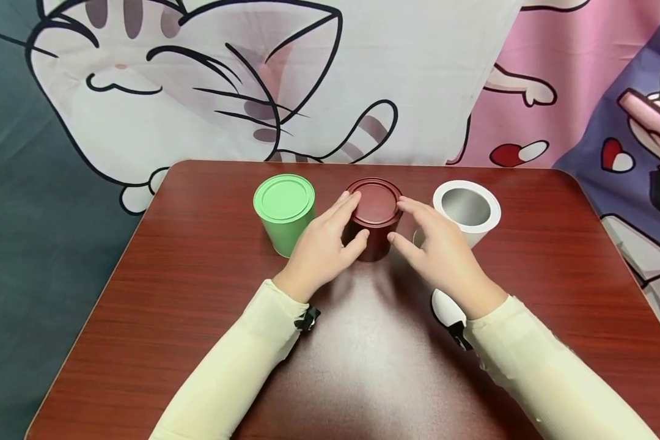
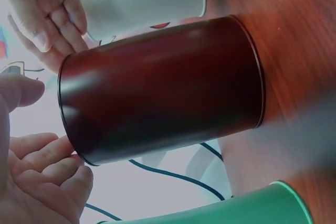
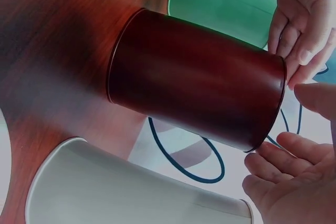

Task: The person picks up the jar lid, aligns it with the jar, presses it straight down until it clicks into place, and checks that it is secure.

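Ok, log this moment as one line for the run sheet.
left hand: fingers on dark red tin | right hand: fingertips at its lid rim | green tin: left, lidded | white tin: right, open | all upright on table

On my reddish-brown surface [image 1: 198, 293], a green tin [image 1: 284, 212] stands at ten o'clock, an open white tin [image 1: 467, 211] at two, and a cartoon cat cloth [image 1: 198, 91] hangs at twelve.

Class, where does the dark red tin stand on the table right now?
In the head view the dark red tin stands mid-table towards the far edge, between the green tin and the white tin.
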`<state>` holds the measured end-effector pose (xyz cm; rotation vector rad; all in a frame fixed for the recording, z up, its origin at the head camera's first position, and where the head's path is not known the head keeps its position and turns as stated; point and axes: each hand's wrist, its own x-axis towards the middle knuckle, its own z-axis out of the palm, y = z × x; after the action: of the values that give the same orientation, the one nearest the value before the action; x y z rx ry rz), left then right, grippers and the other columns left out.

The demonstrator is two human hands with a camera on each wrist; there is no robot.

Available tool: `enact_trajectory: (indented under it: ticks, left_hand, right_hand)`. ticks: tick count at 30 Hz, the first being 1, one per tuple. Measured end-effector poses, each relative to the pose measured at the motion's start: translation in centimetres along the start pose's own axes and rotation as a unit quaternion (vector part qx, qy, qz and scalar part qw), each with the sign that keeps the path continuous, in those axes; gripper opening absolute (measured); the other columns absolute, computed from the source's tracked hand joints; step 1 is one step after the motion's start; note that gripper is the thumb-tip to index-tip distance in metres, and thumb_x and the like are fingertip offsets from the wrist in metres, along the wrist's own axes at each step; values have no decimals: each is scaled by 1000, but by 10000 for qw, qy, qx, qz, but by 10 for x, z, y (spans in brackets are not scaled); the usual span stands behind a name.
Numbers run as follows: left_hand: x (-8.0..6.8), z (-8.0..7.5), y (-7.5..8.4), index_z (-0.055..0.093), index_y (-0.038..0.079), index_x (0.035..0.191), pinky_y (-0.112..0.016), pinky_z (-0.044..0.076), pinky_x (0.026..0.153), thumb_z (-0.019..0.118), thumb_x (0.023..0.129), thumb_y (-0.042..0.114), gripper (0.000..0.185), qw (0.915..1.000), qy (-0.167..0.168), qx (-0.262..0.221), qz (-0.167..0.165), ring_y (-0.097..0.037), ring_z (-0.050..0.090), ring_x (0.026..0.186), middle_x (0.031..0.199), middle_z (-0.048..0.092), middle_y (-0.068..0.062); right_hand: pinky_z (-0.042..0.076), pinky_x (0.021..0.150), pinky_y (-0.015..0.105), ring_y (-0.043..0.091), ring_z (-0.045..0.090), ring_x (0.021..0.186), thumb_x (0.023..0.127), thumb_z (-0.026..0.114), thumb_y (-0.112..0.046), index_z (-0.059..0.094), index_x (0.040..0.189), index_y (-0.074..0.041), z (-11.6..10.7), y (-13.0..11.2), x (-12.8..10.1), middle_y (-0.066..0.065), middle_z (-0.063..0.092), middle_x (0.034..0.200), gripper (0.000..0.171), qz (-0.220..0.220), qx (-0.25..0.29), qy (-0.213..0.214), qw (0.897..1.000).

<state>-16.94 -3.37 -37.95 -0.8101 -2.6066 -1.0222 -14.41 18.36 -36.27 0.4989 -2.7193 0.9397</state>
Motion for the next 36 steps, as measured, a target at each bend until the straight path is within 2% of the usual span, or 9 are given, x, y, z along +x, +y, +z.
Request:
enact_trajectory:
  ticks: [5, 9, 20, 31, 36]
  left_hand:
    - [-5, 4, 3, 47, 3, 149, -34, 38, 114, 62, 96, 25, 60, 9999, -113, -60, 93, -20, 39, 144, 152, 49, -9]
    - [-10, 7, 7, 48, 4, 149, -36, 40, 113, 63, 95, 25, 60, 9997, -77, -118, 189, -19, 40, 143, 151, 49, -9]
    - [-24, 22, 13, 50, -1, 145, -32, 36, 115, 67, 91, 17, 60, 9918, 391, -479, 1122, -24, 44, 142, 147, 54, -12]
    - [-35, 30, 17, 49, -3, 145, -29, 37, 114, 68, 90, 14, 60, 9841, 97, -741, 1609, -20, 46, 140, 149, 51, -14]
    - [-39, 36, 18, 47, 0, 148, -26, 35, 114, 68, 92, 16, 62, 9857, -150, -835, 1459, -17, 45, 140, 151, 50, -11]
  right_hand:
    - [39, 110, 51, 31, 50, 135, 92, 72, -18, 56, 139, -2, -1, 1, -8, 14, 56, 143, 53, -100, -20, 44, 9999]
    - [40, 109, 50, 31, 52, 133, 90, 73, -17, 58, 138, -2, -2, 0, -15, 14, 58, 141, 53, -177, -23, 126, 9998]
    - [42, 106, 53, 33, 53, 131, 88, 75, -16, 57, 140, -2, -5, -1, -35, 14, 59, 140, 57, 44, -70, 172, 9998]
    - [44, 103, 51, 30, 57, 128, 85, 79, -16, 58, 139, -5, -4, 0, -51, 11, 61, 138, 59, 41, -41, 333, 9994]
    - [47, 99, 50, 30, 59, 125, 84, 80, -16, 59, 138, -4, -6, 1, -58, 12, 62, 137, 60, 30, -83, 343, 9994]
